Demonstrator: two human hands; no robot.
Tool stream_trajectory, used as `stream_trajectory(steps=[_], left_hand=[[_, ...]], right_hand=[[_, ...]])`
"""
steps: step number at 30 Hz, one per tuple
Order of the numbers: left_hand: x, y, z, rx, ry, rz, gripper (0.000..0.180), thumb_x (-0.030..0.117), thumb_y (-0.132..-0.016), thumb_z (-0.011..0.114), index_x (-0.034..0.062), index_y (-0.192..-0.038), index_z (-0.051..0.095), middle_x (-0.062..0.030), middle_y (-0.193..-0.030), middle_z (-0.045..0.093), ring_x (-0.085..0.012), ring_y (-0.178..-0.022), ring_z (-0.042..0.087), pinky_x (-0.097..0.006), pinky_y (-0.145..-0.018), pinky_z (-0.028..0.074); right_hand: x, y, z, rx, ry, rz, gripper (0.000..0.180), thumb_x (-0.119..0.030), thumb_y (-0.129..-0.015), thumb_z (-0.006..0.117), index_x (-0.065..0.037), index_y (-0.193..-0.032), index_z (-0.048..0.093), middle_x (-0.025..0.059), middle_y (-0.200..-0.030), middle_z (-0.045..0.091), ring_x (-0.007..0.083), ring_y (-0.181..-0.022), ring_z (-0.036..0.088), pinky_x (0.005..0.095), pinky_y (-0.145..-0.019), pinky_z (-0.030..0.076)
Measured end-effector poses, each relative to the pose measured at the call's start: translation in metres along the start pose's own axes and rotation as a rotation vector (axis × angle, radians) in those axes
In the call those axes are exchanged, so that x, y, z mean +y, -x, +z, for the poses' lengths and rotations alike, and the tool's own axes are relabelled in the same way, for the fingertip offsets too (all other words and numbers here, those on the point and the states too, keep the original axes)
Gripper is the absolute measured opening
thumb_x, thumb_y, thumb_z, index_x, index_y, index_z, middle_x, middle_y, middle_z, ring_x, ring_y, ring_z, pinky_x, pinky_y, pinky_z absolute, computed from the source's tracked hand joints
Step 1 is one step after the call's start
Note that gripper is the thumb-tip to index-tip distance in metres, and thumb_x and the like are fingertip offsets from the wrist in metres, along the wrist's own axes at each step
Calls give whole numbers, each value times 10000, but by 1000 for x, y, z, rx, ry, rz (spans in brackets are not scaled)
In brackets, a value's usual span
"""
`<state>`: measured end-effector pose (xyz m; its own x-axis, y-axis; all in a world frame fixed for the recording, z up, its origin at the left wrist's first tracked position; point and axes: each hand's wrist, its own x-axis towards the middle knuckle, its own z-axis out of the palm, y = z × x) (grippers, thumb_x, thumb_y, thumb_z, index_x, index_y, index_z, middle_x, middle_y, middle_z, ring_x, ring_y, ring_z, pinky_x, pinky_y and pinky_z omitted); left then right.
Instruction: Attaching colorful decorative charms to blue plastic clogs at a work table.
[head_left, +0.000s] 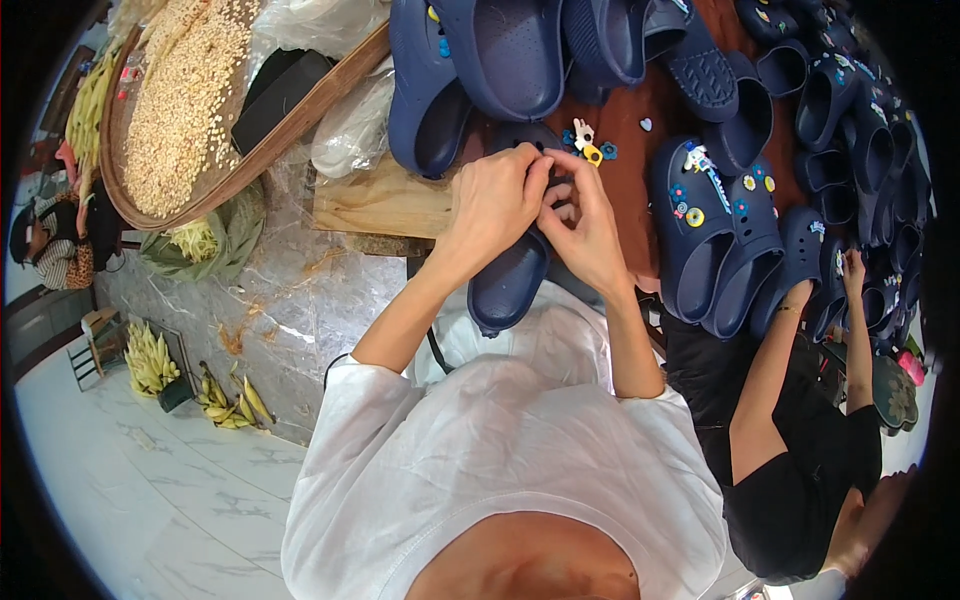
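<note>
A dark blue clog (508, 285) lies in front of me, toe pointing away, and both my hands are closed on its upper. My left hand (497, 200) grips the left side of the upper. My right hand (585, 225) pinches at the top of the same clog, fingers meeting the left hand's fingertips. Just beyond my hands several small shoe charms (590, 145) lie on the brown table surface (630, 175): a white figure, a yellow piece, a blue flower. What my fingertips pinch is hidden.
Many more dark blue clogs (720, 230) cover the table, some with colourful charms. A person in black (790, 440) at my right handles a clog. A round woven tray of pale grain (185, 100) sits at the upper left, a wooden board (380, 205) beside it. Bananas (232, 400) lie on the marble floor.
</note>
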<state>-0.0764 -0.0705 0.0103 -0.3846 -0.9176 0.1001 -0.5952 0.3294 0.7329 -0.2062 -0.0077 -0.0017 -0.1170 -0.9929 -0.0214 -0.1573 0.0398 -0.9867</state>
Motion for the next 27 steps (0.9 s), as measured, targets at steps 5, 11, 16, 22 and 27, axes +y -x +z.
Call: stream_trajectory(steps=[5, 11, 16, 22, 27], left_hand=[[10, -8, 7, -43, -78, 46, 300, 261, -949, 541, 23, -824, 675, -193, -710, 651, -388, -667, 643, -477, -592, 487], [12, -15, 18, -107, -70, 0, 345, 257, -976, 470, 14, -838, 673, -214, -718, 654, -410, -681, 642, -509, -615, 491], [9, -18, 15, -177, -45, -53, 358, 251, -995, 420, 8, -912, 670, -249, -768, 659, -419, -733, 650, -522, -658, 492], [-8, -9, -1, 1, 110, 93, 248, 175, -943, 561, 7, -1100, 654, -183, -928, 679, -314, -773, 656, -389, -683, 510], [-24, 10, -20, 48, 151, -12, 202, 179, -877, 684, 18, -994, 649, -84, -739, 613, -155, -626, 578, -296, -588, 466]], right_hand=[[18, -9, 1, 141, -12, -31, 346, 68, -844, 632, 2, -1181, 588, 82, -1084, 501, 116, -845, 596, 221, -676, 527], [39, -16, 0, 288, 42, -114, 264, 58, -868, 623, 5, -1127, 633, 61, -1015, 544, 103, -829, 574, 212, -707, 515], [38, -18, 1, 329, 113, -137, 215, 43, -896, 602, 13, -1105, 642, 32, -1017, 573, 91, -850, 560, 219, -736, 523], [60, -32, -15, 294, -329, 43, 178, 38, -905, 584, 38, -1076, 635, 68, -948, 624, 95, -839, 629, 238, -752, 554], [82, -48, -39, 367, -71, 59, 198, 3, -899, 608, 38, -1093, 624, 89, -988, 618, 110, -829, 645, 236, -730, 550]])
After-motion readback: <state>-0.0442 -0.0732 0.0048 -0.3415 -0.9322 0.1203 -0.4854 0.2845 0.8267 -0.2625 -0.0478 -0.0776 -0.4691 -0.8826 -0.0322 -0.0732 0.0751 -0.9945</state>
